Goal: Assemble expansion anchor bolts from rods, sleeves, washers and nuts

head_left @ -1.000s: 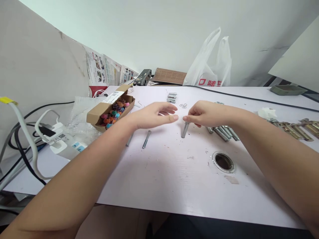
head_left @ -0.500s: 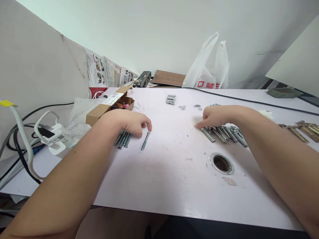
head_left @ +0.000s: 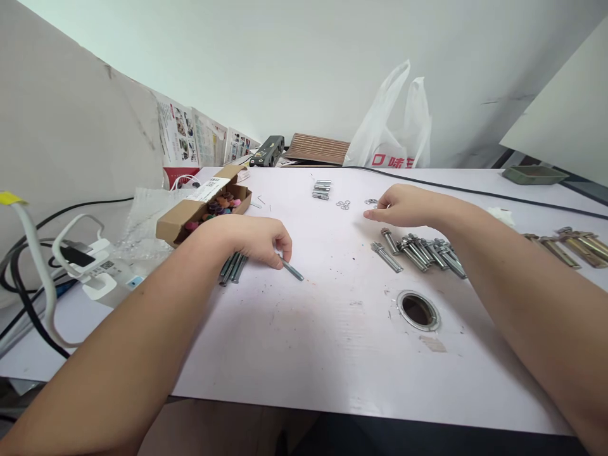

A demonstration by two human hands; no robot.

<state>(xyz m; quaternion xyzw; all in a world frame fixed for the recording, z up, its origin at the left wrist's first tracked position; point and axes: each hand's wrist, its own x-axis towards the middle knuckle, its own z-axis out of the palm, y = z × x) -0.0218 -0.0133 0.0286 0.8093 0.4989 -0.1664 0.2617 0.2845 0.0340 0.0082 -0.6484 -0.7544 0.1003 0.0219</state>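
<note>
My left hand [head_left: 254, 239] rests on the white table [head_left: 308, 342] with its fingers curled round a grey threaded rod [head_left: 292, 270] whose end sticks out to the right. Several more rods [head_left: 231, 268] lie just left of that hand. My right hand [head_left: 401, 206] is farther back, fingers pinched together beside small washers [head_left: 373, 202]; what it pinches is too small to name. A row of silver sleeve bolts [head_left: 420, 251] lies right below that hand.
A cardboard box of coloured caps [head_left: 209, 209] stands at the back left. Short metal sleeves [head_left: 322, 188] and rings [head_left: 342, 204] lie at the back. A cable hole [head_left: 418, 310] opens in the table. Brass bolts [head_left: 567, 247] lie far right, a power strip [head_left: 102, 269] and cables far left.
My left hand has closed on the single rod and turned it, so its tip now points right. My right hand has moved back from the sleeve bolts to the washers.
</note>
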